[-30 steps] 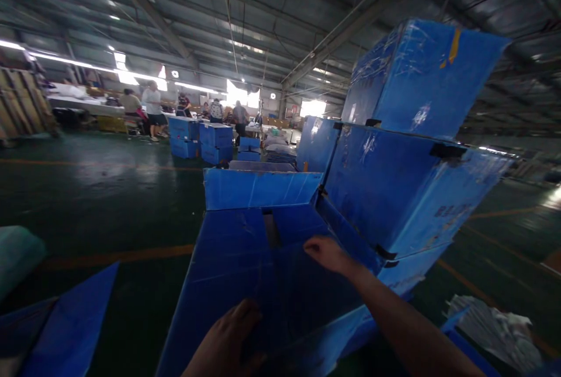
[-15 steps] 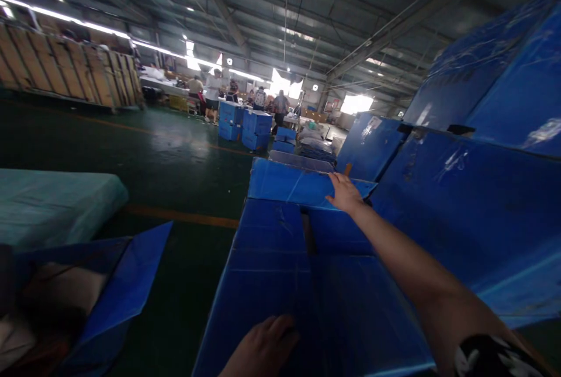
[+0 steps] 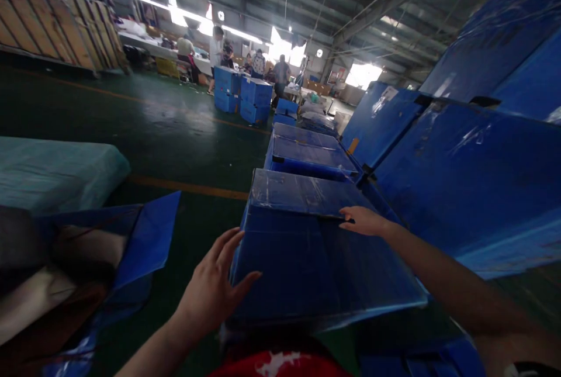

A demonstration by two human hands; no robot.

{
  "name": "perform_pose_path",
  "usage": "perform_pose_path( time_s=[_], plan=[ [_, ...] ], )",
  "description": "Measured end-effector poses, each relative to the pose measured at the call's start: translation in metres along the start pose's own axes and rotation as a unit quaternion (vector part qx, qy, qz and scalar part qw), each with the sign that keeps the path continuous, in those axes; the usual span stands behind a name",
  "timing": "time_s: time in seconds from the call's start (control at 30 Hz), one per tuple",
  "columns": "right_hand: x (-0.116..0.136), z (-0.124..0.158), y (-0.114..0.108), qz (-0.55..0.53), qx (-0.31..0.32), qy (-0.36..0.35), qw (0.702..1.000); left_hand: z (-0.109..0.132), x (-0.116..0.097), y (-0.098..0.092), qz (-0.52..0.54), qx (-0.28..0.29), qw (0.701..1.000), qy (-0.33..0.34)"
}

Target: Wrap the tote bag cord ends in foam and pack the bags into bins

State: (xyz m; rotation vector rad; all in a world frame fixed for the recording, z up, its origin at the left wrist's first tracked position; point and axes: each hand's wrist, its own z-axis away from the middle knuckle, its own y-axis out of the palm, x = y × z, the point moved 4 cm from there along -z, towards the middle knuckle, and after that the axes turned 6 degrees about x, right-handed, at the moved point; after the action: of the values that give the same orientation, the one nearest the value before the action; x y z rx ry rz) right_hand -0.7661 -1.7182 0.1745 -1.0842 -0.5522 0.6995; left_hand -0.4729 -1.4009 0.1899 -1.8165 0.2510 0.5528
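Note:
A large blue corrugated box (image 3: 284, 272) stands right in front of me, its top covered by folded-down flaps. The far flap (image 3: 293, 190) lies flat across the back of the top. My right hand (image 3: 363, 220) is at the edge of that flap, fingers stretched forward and apart, holding nothing. Along the box's left edge is my left hand (image 3: 219, 277), fingers spread and thumb over the top, with nothing gripped. Whether its fingertips press on the side cannot be made out.
Behind stands another closed blue box (image 3: 311, 146). Tall stacked blue boxes (image 3: 464, 184) rise on the right. An open blue box (image 3: 144, 242) with pale contents is at left, near a green-wrapped bundle (image 3: 61, 172). Several people work at far tables; one person (image 3: 281, 76) stands there.
The far flap has gone from raised to folded flat under my right hand. My left hand has moved from the top to the left edge and spread. The view has tilted down.

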Motion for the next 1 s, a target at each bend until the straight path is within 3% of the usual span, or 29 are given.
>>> perform_pose_path(
  time_s=[0.13, 0.2, 0.3, 0.4, 0.53, 0.67, 0.77, 0.83, 0.9, 1.0],
  plan=[
    [-0.033, 0.033, -0.008, -0.012, -0.099, 0.029, 0.995, -0.002, -0.002, 0.004, 0.033, 0.028, 0.999, 0.015],
    [-0.052, 0.056, -0.006, -0.006, -0.116, 0.047, 0.992, 0.008, -0.011, 0.014, 0.02, 0.066, 0.997, 0.035],
    [-0.082, 0.093, 0.013, -0.015, -0.097, 0.096, 0.99, 0.024, -0.031, 0.032, -0.011, 0.131, 0.988, 0.085],
    [-0.105, 0.126, 0.04, -0.043, -0.089, 0.149, 0.984, 0.032, -0.053, 0.042, -0.022, 0.155, 0.976, 0.152],
    [-0.111, 0.149, 0.063, -0.1, -0.129, 0.169, 0.972, 0.025, -0.061, 0.037, -0.04, 0.133, 0.982, 0.125],
    [-0.09, 0.142, 0.064, -0.167, -0.15, 0.13, 0.966, 0.027, -0.055, 0.046, -0.061, 0.132, 0.985, 0.095],
    [-0.068, 0.121, 0.056, -0.193, -0.144, 0.085, 0.967, 0.034, -0.054, 0.065, -0.078, 0.148, 0.979, 0.119],
    [-0.056, 0.101, 0.047, -0.191, -0.143, 0.063, 0.969, 0.033, -0.05, 0.072, -0.086, 0.161, 0.979, 0.09],
    [-0.046, 0.078, 0.036, -0.165, -0.162, 0.062, 0.971, 0.028, -0.046, 0.07, -0.079, 0.186, 0.978, 0.059],
    [-0.03, 0.039, 0.016, -0.069, -0.221, 0.075, 0.97, 0.012, -0.037, 0.046, -0.062, 0.187, 0.98, 0.034]
  ],
)
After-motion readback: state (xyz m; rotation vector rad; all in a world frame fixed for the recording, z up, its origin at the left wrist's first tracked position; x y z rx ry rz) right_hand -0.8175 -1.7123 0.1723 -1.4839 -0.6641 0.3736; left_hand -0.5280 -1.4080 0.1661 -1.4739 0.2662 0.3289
